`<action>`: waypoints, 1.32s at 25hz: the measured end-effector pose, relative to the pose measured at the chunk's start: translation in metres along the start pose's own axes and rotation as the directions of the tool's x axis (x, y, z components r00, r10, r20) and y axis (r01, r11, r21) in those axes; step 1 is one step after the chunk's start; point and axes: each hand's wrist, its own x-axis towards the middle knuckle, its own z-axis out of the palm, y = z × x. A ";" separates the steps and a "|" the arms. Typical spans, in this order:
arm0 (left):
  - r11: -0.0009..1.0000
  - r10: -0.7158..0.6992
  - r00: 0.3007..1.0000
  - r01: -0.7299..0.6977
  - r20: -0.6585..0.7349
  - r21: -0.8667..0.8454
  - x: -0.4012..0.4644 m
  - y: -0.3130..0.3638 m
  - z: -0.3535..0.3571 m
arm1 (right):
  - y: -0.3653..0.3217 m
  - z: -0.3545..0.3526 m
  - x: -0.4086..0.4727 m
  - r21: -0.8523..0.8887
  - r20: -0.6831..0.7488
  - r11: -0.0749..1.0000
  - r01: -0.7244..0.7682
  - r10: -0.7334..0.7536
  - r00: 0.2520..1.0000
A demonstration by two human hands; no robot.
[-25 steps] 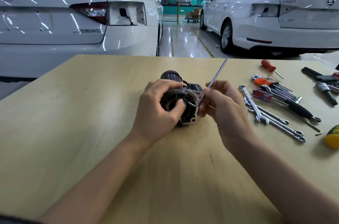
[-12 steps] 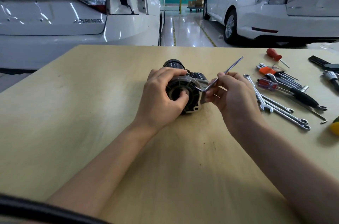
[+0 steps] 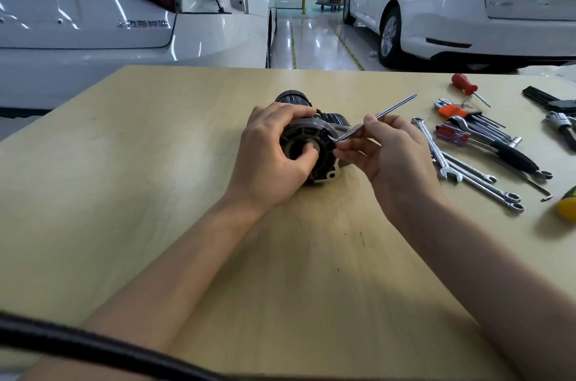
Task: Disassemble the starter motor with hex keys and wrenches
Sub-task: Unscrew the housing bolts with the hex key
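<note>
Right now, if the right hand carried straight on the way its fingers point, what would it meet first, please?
The right hand points left, so it would most likely meet the starter motor first, beside the left hand; depth is uncertain.

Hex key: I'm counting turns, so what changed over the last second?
The hex key, pinched by the right hand, swung clockwise: its long arm dropped from steeply upright to a shallow slant toward the right. The left hand kept gripping the starter motor; the wrenches on the table lay untouched.

Car workshop: white cars [image 3: 467, 0], wrenches [image 3: 467, 175].
</note>
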 end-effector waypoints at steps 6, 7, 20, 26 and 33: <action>1.000 -0.004 1.000 0.004 0.010 0.004 0.000 0.000 -0.001 | 0.004 0.000 -0.003 -0.137 0.038 0.982 0.133 -0.129 0.991; 1.000 -0.004 1.000 0.004 0.011 0.001 0.000 0.000 -0.001 | 0.004 0.000 -0.003 -0.177 0.049 0.971 0.158 -0.152 0.987; 0.991 -0.073 0.997 0.074 0.012 -0.114 -0.001 -0.001 0.000 | 0.017 0.006 0.002 -0.562 0.723 0.054 0.825 -0.451 0.522; 0.419 -0.646 0.762 0.323 -0.029 -0.849 0.010 -0.003 -0.009 | 0.019 0.004 0.008 -0.502 0.817 -0.075 0.862 -0.367 0.444; 0.086 -0.781 0.606 0.349 0.154 -0.933 0.014 -0.018 -0.014 | 0.019 0.002 -0.001 -0.570 0.596 0.225 0.790 -0.549 0.587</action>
